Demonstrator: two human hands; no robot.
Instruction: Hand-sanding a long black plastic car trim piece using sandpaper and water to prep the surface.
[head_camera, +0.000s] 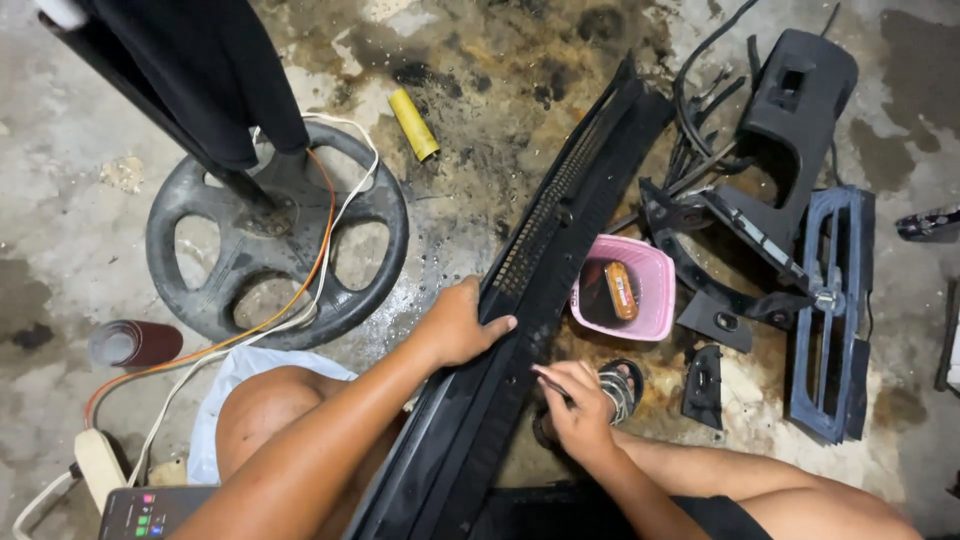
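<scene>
1. Head view, a stained concrete floor (60, 200): a person sits low over a long black ribbed plastic trim panel (560, 210), which runs from the lap diagonally up across the floor and serves as the landmark for all else.
2. Left of the panel, a black steering-wheel-shaped base (370, 215) lies flat, bearing a dark post draped in black cloth (200, 70); orange and white cables (320, 230) cross it.
3. Right of the panel's upper end, a heap of black plastic car parts (790, 110) rests beside a dark blue slotted grille piece (830, 320).
4. Touching the panel's right edge at mid-length, a pink plastic basket (655, 270) holds an orange object (621, 290).
5. Left hand (462, 325): it rests on the panel's left edge at mid-length, fingers curled over the rim and thumb laid on top, gripping the panel.
6. Right hand (578, 400): just right of the panel, below the basket, fingers pinched together on a small dark thin object (552, 385); what it is cannot be made out. A sandalled foot (620, 385) shows beneath this hand.
7. Above the panel's left side, a yellow cylinder (413, 124) lies on the dark stain.
8. Far left of the panel, a dark red sandpaper roll (135, 343) lies near the cables.
</scene>
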